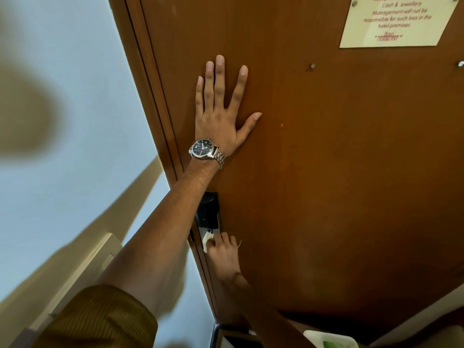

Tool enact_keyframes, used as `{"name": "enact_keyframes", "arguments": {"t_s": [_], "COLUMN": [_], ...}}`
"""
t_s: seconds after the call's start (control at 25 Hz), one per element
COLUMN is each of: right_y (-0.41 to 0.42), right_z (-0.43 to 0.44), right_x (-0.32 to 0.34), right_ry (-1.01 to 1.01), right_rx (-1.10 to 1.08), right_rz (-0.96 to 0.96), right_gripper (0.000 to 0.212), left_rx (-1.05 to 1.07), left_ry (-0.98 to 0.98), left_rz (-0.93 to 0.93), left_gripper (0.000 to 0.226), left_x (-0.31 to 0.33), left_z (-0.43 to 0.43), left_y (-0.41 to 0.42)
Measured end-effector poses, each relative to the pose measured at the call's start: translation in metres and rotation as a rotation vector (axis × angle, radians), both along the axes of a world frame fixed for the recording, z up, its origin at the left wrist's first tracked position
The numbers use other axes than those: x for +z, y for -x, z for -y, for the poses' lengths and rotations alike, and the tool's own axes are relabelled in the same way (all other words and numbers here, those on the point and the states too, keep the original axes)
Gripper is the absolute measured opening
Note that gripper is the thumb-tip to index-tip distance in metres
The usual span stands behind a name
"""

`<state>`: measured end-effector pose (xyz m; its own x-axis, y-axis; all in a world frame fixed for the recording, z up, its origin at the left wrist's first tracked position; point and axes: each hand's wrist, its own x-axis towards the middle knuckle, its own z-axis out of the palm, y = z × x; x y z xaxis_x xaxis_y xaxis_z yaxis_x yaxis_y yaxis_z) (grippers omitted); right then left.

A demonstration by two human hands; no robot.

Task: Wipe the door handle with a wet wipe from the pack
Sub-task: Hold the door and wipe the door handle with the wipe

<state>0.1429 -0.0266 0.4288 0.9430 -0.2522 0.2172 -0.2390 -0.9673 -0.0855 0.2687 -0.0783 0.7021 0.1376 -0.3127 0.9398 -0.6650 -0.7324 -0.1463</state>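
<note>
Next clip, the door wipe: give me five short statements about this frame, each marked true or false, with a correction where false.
1. The left hand lies flat on the door, fingers spread. True.
2. The right hand is empty. False: it holds a white wipe.
3. A watch sits on the left wrist. True.
4. The wipe is pressed near the top of the door. False: it is at the lock plate, below the left hand.
5. A notice is mounted on the door. True.

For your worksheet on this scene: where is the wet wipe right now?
In the head view, low and centre: the wet wipe is bunched in the right hand, just below the black lock plate near the door's left edge.
</note>
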Motion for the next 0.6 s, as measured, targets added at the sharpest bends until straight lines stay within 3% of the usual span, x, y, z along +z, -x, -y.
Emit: {"name": "enact_keyframes", "arguments": {"t_s": [0.12, 0.24, 0.36, 0.48, 0.6], "right_y": [-0.019, -0.025, -0.010, 0.016, 0.038], "right_z": [-0.012, -0.007, 0.015, 0.045, 0.064], "right_x": [0.004, -0.006, -0.023, -0.034, -0.038], "right_ry": [0.089, 0.269, 0.422, 0.406, 0.246], "right_rx": [0.032, 0.209, 0.406, 0.467, 0.302], "right_rz": [0.012, 0.058, 0.192, 0.155, 0.105], "right_gripper": [0.017, 0.012, 0.022, 0.039, 0.055], "left_rx": [0.000, 0.005, 0.009, 0.010, 0.015], "left_ry": [-0.012, -0.015, -0.029, -0.036, -0.039], "left_rz": [0.001, -0.007, -0.002, -0.006, -0.010], "left_gripper": [0.082, 0.082, 0.082, 0.082, 0.082], "left_x": [-0.001, -0.002, -0.001, -0.001, -0.001], "left_z": [-0.001, -0.002, -0.003, -0.003, -0.004], "left_y": [-0.002, -0.001, 0.001, 0.001, 0.001]}}
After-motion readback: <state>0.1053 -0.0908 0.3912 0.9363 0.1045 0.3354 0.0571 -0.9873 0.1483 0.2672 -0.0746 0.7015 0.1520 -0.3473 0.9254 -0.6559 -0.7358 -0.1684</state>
